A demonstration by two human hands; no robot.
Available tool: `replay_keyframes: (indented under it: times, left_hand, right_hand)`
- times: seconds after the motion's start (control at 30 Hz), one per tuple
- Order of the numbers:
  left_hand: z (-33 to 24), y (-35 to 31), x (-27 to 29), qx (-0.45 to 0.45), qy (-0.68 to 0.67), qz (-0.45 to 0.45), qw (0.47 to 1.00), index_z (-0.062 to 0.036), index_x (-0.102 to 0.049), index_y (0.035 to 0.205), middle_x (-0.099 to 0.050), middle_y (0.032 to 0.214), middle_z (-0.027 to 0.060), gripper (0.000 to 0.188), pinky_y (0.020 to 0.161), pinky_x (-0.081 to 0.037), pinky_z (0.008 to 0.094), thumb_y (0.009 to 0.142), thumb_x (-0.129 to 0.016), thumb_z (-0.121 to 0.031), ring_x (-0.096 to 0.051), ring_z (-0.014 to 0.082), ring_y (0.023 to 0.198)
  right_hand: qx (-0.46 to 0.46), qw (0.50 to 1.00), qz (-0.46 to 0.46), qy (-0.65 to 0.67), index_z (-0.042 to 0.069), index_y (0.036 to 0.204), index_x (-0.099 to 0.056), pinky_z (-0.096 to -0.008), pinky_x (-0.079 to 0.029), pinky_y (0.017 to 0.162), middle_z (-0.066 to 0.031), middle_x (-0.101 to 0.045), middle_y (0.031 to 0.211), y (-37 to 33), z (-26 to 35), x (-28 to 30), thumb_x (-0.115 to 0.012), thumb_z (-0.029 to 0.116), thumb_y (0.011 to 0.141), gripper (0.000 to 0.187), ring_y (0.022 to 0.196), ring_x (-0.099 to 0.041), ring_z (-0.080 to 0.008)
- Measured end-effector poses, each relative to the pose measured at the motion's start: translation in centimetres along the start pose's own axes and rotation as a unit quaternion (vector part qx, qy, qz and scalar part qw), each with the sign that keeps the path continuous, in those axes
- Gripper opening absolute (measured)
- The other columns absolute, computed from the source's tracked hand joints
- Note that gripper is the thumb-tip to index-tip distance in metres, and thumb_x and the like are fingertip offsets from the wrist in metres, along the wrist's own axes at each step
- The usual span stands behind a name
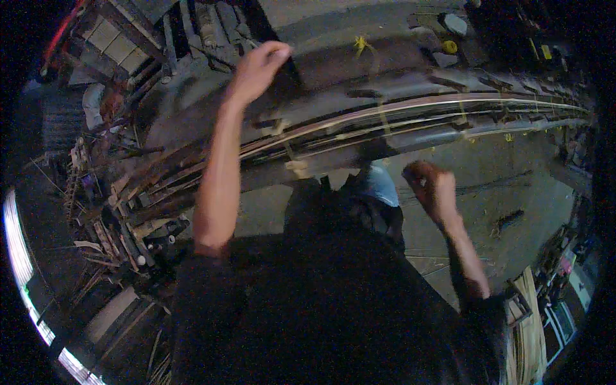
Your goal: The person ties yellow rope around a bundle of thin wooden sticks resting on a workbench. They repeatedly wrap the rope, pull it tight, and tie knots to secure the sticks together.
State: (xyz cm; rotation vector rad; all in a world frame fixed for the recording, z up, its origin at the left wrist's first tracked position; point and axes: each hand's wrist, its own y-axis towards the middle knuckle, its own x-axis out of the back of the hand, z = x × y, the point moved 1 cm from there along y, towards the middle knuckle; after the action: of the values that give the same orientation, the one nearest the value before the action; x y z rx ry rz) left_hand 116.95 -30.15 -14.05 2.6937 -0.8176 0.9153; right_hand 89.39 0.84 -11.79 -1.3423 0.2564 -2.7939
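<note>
My left hand [259, 69] is raised over the far side of a long bench-like frame, its fingers curled together. No object shows in it, but the inside of the grip is hidden. Closer to my body on the right, my right hand [435, 190] hangs over the floor beside the frame's near edge. Its fingers are bent into a loose fist, blurred and in shadow, so what they hold, if anything, cannot be made out. Between my arms runs a bundle of long thin rods [359, 119], lying lengthwise along the frame and crossed by pale ties.
Wooden pieces and scrap [128, 237] crowd the left. A yellow ribbon-like bit [360, 43] and a round yellow item [449, 47] lie beyond the frame. Pale long strips [529, 321] stand at lower right. Light-blue cloth [378, 185] shows near my body.
</note>
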Motion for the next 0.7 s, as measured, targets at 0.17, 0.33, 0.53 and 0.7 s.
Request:
replay_keyframes:
  times: [0.17, 0.33, 0.53, 0.7]
  left_hand:
    - [3.2, -11.4, 10.6, 0.073, -0.121, -0.166, 0.976, 0.0005, -0.063, 0.104, -0.067, 0.102, 0.0092, 0.028, 0.091, -0.045, 0.0299, 0.096, -0.053, -0.024, -0.060, 0.0177, 0.099]
    - [3.3, -15.6, 13.3, 0.057, -0.201, -0.152, 0.966, -0.0003, -0.063, 0.101, -0.066, 0.099, 0.0077, 0.025, 0.090, -0.045, 0.0295, 0.097, -0.052, -0.022, -0.060, 0.0161, 0.096]
    - [1.8, -16.7, 8.1, 0.015, -0.196, -0.040, 0.980, -0.0044, -0.063, 0.103, -0.069, 0.094, 0.0094, 0.021, 0.078, -0.050, 0.0302, 0.096, -0.053, -0.021, -0.066, 0.0175, 0.089]
    - [3.8, -13.0, 0.8, 0.037, -0.022, 0.110, 0.993, -0.0043, -0.063, 0.104, -0.069, 0.094, 0.0121, 0.021, 0.075, -0.050, 0.0342, 0.088, -0.062, -0.019, -0.066, 0.0197, 0.087]
  right_hand:
    - [-0.033, 0.980, 0.082, 0.179, 0.004, 0.108, -0.064, -0.0363, -0.052, 0.069, -0.0138, -0.068, 0.088, -3.1, 10.9, -13.9, -0.065, 0.014, 0.087, 0.024, 0.077, -0.066, -0.0244]
    - [-0.260, 0.796, -0.052, 0.544, 0.004, 0.112, -0.055, -0.0273, -0.042, 0.058, -0.0013, -0.056, 0.081, 6.6, 20.3, -21.8, -0.049, 0.030, 0.096, 0.031, 0.066, -0.051, -0.0108]
    - [-0.200, 0.936, -0.182, 0.224, 0.003, 0.104, -0.059, -0.0305, -0.046, 0.061, -0.0062, -0.063, 0.082, 2.7, 15.9, -14.5, -0.048, 0.028, 0.094, 0.029, 0.068, -0.058, -0.0191]
    - [-0.410, 0.741, -0.039, 0.531, 0.009, 0.089, -0.054, -0.0271, -0.035, 0.049, 0.0014, -0.044, 0.063, 9.5, 13.6, -13.5, -0.051, 0.026, 0.092, 0.018, 0.053, -0.042, -0.0132]
